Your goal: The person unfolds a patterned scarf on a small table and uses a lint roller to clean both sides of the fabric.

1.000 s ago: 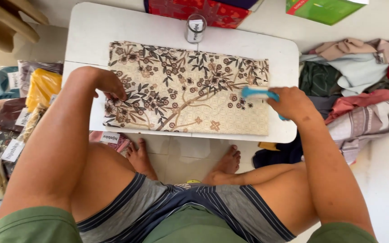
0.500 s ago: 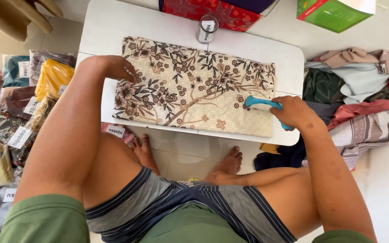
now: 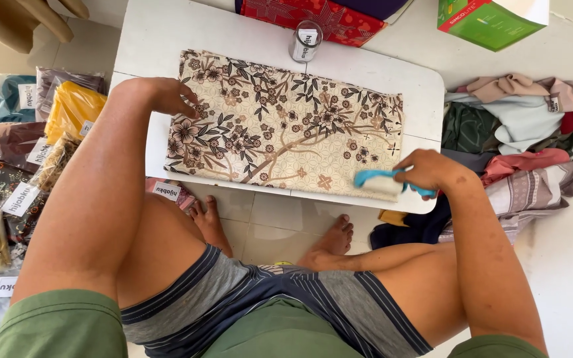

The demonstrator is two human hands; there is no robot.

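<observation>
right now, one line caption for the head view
Right hand rolls a blue lint roller over floral cloth; left hand pins it.

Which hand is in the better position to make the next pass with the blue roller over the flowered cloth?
Probably the right hand: it already grips the blue roller, which sits at the near right edge of the flowered cloth. The left hand is pressing the cloth's far left end down, holding no tool.
</observation>
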